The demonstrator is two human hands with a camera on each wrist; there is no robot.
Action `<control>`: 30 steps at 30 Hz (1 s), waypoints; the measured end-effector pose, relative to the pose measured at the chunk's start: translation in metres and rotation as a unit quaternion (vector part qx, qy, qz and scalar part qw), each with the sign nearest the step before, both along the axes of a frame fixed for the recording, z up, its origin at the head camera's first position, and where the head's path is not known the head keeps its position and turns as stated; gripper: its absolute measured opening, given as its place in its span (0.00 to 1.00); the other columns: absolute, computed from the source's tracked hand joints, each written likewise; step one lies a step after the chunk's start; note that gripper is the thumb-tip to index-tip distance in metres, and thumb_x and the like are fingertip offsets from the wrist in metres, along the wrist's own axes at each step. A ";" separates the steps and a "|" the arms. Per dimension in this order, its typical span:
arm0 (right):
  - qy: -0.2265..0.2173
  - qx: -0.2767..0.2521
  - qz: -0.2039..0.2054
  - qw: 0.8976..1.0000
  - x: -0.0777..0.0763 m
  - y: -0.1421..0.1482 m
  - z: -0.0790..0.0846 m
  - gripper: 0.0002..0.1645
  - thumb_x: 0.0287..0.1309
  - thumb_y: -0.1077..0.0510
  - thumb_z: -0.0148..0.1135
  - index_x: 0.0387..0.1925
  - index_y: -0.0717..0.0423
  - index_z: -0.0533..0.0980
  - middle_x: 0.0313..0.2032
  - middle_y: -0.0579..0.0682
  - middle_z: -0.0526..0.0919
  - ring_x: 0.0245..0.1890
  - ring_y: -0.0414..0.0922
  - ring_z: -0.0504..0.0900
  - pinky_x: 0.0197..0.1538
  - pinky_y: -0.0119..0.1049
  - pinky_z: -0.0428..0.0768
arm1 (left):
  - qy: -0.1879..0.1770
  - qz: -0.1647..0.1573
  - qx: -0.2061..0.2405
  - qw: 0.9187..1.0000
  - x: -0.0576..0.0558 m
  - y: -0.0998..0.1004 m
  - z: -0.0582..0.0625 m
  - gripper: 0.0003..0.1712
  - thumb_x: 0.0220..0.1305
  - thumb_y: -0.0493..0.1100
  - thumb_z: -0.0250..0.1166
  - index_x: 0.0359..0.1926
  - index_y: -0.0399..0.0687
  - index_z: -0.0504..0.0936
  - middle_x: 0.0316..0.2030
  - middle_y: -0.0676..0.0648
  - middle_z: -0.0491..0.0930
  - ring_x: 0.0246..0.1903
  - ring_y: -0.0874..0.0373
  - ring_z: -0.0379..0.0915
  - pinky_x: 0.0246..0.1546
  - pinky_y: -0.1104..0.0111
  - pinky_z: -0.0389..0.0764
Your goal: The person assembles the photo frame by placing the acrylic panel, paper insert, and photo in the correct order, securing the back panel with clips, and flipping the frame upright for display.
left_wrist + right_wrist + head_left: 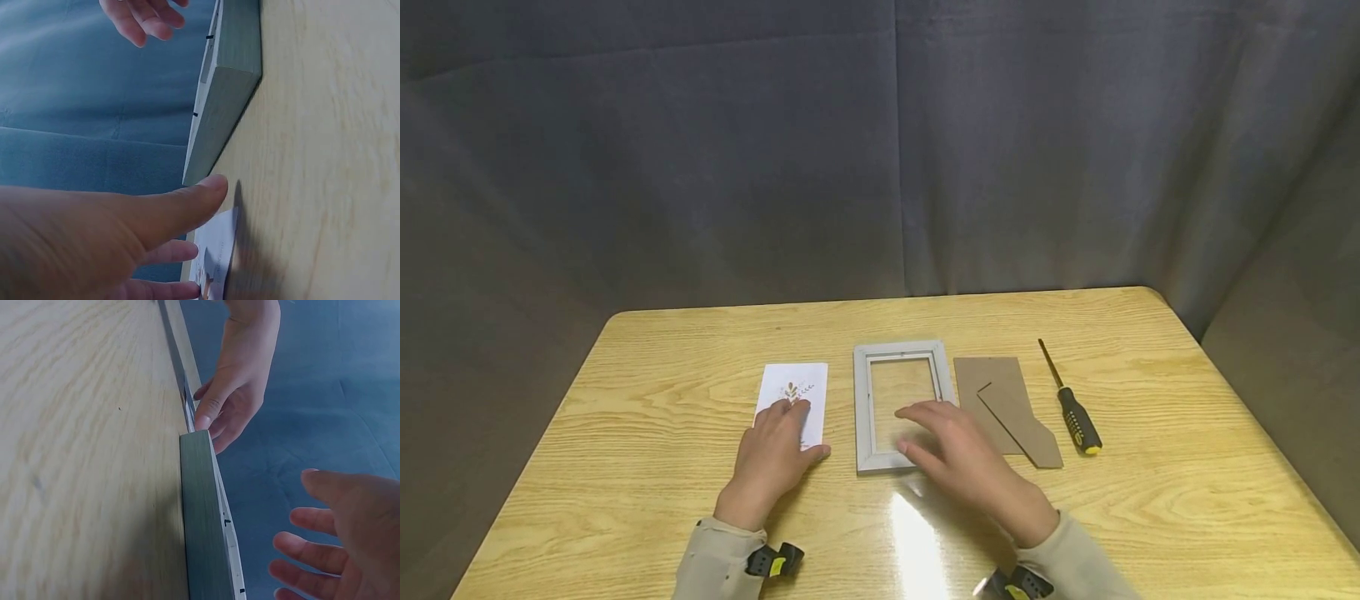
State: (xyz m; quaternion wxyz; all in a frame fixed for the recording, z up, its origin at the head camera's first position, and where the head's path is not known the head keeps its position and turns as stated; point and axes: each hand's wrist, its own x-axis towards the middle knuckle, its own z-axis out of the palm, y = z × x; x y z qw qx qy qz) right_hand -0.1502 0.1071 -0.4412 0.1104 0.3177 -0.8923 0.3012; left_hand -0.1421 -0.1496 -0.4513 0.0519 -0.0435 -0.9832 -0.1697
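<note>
A white card (815,379) printed with a small leaf design lies on the wooden table. My left hand (772,450) is over the card, fingers spread and loosely bent, the thumb out past its right edge. In the left wrist view the fingertips are right at the card (215,244). To the right of the card lies a grey picture frame (862,408), its opening showing bare wood. My right hand (962,458) hovers over the frame's lower right part with relaxed fingers and nothing in them. The right wrist view shows it beside the frame's edge (203,506).
Right of the frame lies a brown backing board (1000,375) with an angled stand leg (1037,442) on it. Farther right is a screwdriver (1078,421) with a black and yellow handle. A grey curtain (850,167) hangs behind the table (647,400).
</note>
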 end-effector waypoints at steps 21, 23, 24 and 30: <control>0.018 0.000 0.004 1.000 0.002 -0.001 -0.001 0.22 0.56 0.48 0.62 0.50 0.54 0.79 0.48 0.46 0.82 0.52 0.43 0.77 0.56 0.42 0.73 | -0.005 0.003 -0.009 1.000 -0.003 0.001 0.003 0.26 0.51 0.37 0.63 0.55 0.39 0.78 0.49 0.36 0.78 0.47 0.41 0.75 0.39 0.49 0.77; 0.019 0.000 0.004 1.000 0.002 -0.001 -0.001 0.22 0.55 0.49 0.63 0.50 0.54 0.79 0.48 0.46 0.82 0.51 0.43 0.77 0.56 0.42 0.73 | 0.006 0.006 -0.004 1.000 -0.003 0.002 0.004 0.25 0.51 0.35 0.61 0.54 0.39 0.79 0.48 0.37 0.80 0.45 0.41 0.76 0.36 0.50 0.78; 0.019 -0.001 0.004 1.000 0.002 -0.001 0.000 0.22 0.55 0.49 0.63 0.50 0.54 0.79 0.48 0.46 0.82 0.51 0.43 0.77 0.56 0.42 0.73 | 0.012 0.009 0.001 1.000 -0.003 0.002 0.005 0.24 0.51 0.34 0.60 0.53 0.39 0.80 0.46 0.38 0.81 0.42 0.42 0.78 0.34 0.51 0.78; 0.009 0.003 0.003 1.000 0.003 -0.001 0.003 0.22 0.56 0.48 0.62 0.51 0.53 0.78 0.49 0.46 0.82 0.52 0.44 0.77 0.57 0.42 0.72 | 0.034 0.035 0.017 0.999 -0.004 0.002 0.010 0.20 0.53 0.35 0.57 0.48 0.40 0.82 0.38 0.38 0.84 0.25 0.51 0.76 0.19 0.59 0.73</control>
